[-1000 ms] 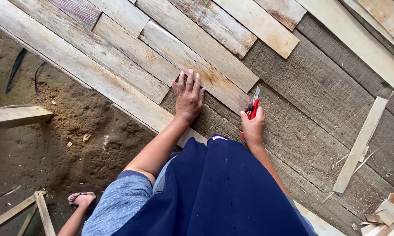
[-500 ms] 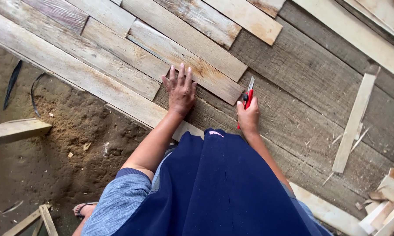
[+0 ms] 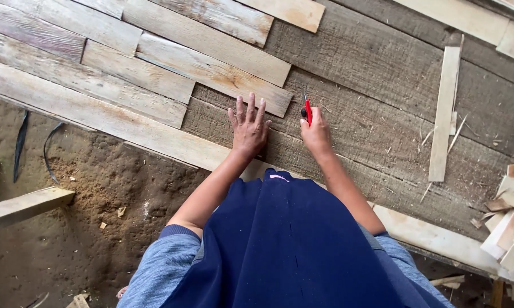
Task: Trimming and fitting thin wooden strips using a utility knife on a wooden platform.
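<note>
My left hand (image 3: 249,126) lies flat with fingers spread on a wide grey weathered board (image 3: 382,97), just below the end of a pale plank (image 3: 211,71). My right hand (image 3: 316,136) is beside it, closed around a small red-handled tool (image 3: 307,109) whose thin tip points up against the grey board. Both arms reach forward over my dark blue garment (image 3: 285,245).
Several pale planks (image 3: 126,74) lie side by side at upper left. A narrow loose strip (image 3: 444,114) rests on the grey board at right. Wood offcuts (image 3: 510,222) pile at far right. Bare dirt ground (image 3: 68,228) with a plank end (image 3: 23,206) lies at left.
The view has shifted, so hands and boards sit lower and more central in frame. Both hands keep their poses on the grey board; the right still grips the red tool.
</note>
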